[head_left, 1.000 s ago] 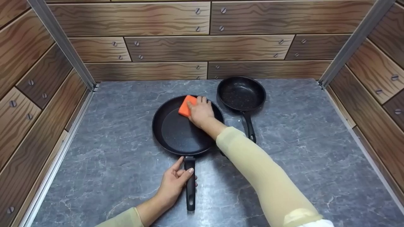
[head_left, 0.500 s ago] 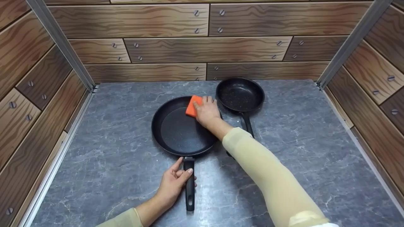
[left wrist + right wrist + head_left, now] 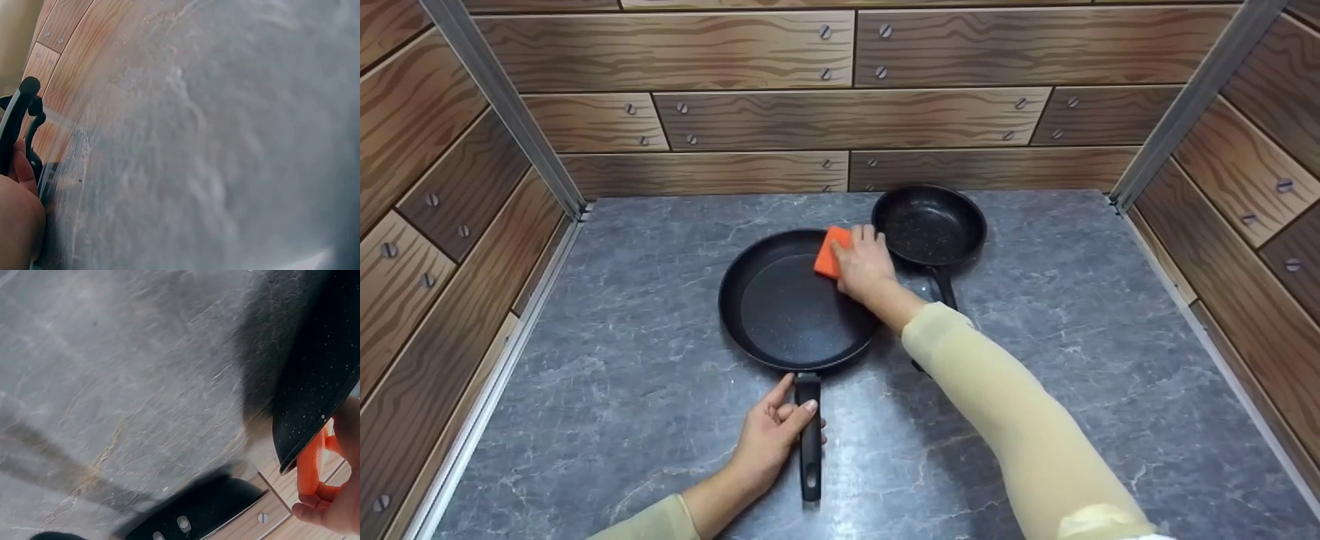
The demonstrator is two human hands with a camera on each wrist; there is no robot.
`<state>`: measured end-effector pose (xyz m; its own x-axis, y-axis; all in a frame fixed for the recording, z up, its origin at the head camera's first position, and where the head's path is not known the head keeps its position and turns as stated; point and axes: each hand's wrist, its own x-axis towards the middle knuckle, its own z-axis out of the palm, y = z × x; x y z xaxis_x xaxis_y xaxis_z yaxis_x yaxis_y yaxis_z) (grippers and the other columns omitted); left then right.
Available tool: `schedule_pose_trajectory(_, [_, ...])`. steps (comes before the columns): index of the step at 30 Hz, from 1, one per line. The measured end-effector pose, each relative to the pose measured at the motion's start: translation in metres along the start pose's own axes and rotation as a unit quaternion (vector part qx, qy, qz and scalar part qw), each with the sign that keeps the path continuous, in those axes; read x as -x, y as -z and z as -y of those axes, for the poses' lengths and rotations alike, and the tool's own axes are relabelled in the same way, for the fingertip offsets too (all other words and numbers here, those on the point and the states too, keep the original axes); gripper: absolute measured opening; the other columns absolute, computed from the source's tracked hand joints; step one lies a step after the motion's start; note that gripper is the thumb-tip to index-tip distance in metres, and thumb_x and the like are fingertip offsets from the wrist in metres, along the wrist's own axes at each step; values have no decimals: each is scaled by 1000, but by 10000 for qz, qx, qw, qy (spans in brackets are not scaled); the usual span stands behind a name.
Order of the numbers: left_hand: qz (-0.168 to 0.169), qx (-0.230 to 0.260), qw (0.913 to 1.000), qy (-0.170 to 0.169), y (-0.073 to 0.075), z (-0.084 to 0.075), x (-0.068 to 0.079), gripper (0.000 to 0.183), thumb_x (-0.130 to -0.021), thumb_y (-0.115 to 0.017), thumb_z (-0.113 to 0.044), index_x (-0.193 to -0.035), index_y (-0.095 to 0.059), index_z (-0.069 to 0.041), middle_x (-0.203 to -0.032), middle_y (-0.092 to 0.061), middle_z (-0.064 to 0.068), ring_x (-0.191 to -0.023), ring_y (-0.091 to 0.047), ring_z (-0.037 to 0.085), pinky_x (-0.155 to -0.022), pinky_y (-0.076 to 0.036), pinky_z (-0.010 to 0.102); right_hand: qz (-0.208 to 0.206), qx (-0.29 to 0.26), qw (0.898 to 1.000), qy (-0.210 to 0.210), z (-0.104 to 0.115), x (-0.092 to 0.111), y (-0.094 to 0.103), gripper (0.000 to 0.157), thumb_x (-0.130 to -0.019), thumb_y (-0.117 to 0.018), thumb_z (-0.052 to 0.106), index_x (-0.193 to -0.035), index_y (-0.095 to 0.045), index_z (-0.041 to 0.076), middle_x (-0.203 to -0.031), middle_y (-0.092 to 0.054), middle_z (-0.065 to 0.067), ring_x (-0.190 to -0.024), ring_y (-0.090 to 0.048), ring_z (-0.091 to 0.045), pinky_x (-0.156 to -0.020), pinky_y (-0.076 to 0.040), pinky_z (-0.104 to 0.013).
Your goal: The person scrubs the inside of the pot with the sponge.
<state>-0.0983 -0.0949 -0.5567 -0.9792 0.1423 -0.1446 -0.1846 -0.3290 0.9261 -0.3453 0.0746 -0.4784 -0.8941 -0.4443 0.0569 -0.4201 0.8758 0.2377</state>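
Note:
A large black frying pan (image 3: 787, 315) lies on the grey marbled surface, its handle (image 3: 810, 465) toward me. My left hand (image 3: 765, 442) grips that handle near the pan body, thumb on top and fingers beneath. Inside the pan, at the upper right of its wall, my right hand (image 3: 868, 262) holds an orange sponge (image 3: 829, 253). In the right wrist view the sponge (image 3: 309, 467) is between the fingers and pressed at the pan's rim. The left wrist view catches only part of the left hand (image 3: 19, 214) and the handle (image 3: 17, 118).
A smaller black frying pan (image 3: 930, 225) stands behind and to the right, its handle partly covered by my right sleeve (image 3: 997, 405). Wood-patterned walls (image 3: 840, 116) with metal corner strips enclose the marbled surface (image 3: 622, 337) at the back and both sides.
My right hand has slid the sponge to the right along the far inner side of the large pan. The left hand keeps its grip on the handle.

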Motion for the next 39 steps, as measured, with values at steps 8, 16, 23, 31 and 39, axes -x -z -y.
schedule_pose_trajectory(8, [0, -11, 10000, -44, 0, -1, 0, 85, -104, -67, -6, -164, -10, 12, -86, -76, 11, -68, -75, 18, -70, -64, 31, -46, 69, 10000, 34, -6, 4, 2, 67, -89, -78, 36, -150, -61, 13, -136, -50, -30, -124, -46, -47, -106, -46, -61])
schedule_pose_trajectory(16, [55, -43, 9999, -84, 0, -2, 0, 86, -104, -67, -8, -164, -8, 13, -87, -76, 12, -67, -75, 18, -70, -64, 30, -6, 139, 9999, 65, -11, 10, 3, 67, -89, -77, 33, -149, -61, 11, -136, -49, -31, -122, -47, -46, -98, -51, -56])
schedule_pose_trajectory(23, [13, 24, 10000, -61, -1, -2, 0, 85, -104, -67, -6, -164, -9, 12, -88, -75, 14, -66, -75, 19, -69, -64, 31, 22, 70, 9999, 137, -18, 16, 4, 70, -88, -78, 34, -151, -60, 11, -140, -47, -32, -123, -46, -46, -97, -52, -53])
schedule_pose_trajectory(31, [-21, 31, 10000, -44, -3, -3, 0, 84, -104, -66, -5, -165, -10, 11, -89, -75, 15, -65, -74, 19, -69, -64, 32, -13, 118, 9997, 212, -23, 22, 5, 70, -87, -79, 36, -150, -61, 10, -139, -47, -33, -122, -46, -47, -93, -52, -52])
schedule_pose_trajectory(39, [-4, -8, 10000, -73, -1, 0, 0, 85, -104, -67, -6, -164, -10, 12, -88, -76, 14, -66, -75, 19, -69, -64, 32, -53, 41, 9991, 408, -28, 28, 1, 71, -90, -79, 41, -151, -59, 10, -140, -47, -33, -126, -45, -49, -100, -50, -56])
